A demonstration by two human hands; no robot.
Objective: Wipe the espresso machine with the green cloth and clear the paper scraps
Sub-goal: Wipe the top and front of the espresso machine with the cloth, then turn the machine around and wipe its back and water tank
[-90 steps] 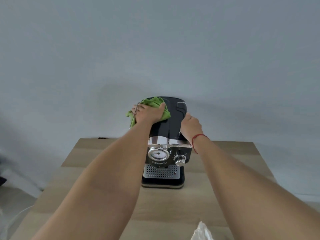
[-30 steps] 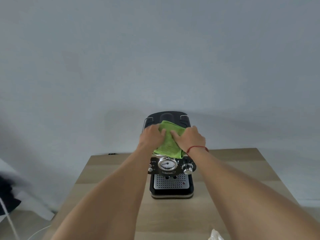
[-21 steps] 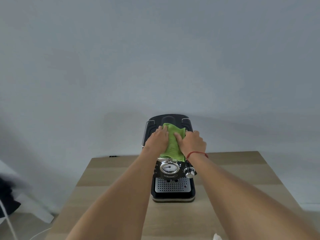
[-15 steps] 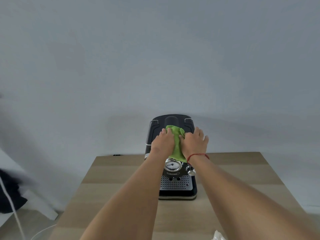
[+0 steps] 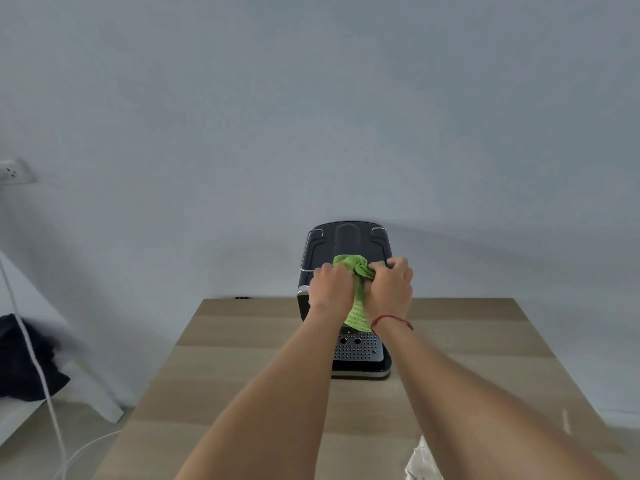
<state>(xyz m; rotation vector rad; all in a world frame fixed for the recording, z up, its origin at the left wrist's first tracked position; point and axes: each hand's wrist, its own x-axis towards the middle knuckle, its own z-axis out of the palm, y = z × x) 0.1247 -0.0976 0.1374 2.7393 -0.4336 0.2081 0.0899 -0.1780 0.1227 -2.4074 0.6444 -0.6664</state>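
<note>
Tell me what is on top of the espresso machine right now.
A green cloth lies on the espresso machine, gripped by the left hand and right hand. The rear lid stays bare. The hands and hanging cloth cover the front panel.

I take this for a plain home room: a pale wooden table (image 5: 263, 358) against a bare white wall (image 5: 311, 116), wall socket (image 5: 14, 172) far left, dark clothing (image 5: 24, 362) heaped beside it.

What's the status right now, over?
Both hands, left and right, gripping green cloth atop espresso machine. Paper scraps uncleared on table. Nothing obstructing.
</note>
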